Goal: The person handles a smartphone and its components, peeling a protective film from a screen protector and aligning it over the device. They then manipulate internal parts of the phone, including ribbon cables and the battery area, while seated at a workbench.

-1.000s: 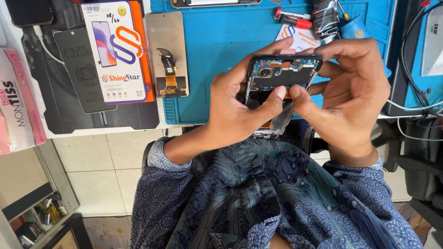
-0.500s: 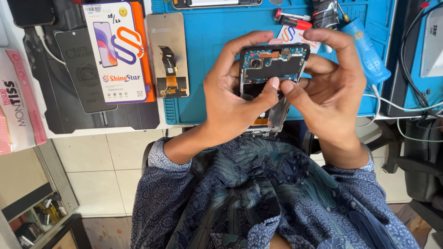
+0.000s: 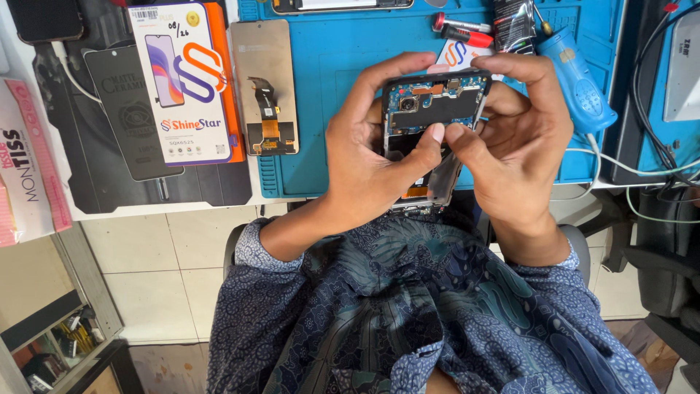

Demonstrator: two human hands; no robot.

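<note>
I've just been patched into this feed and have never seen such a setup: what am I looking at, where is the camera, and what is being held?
There is no machine here: one camera on a person's head looks down at their own two bare hands. The left hand and right hand together hold an opened phone, its back off and its circuit board showing, with both thumbs pressing near the middle. Beneath lies a blue mat on the bench. On the mat sits a loose screen with an orange ribbon cable, a red pen and a blue tool. Left of the mat are a boxed part and a dark glass sheet. The patterned shirt fills the lower view.
</note>
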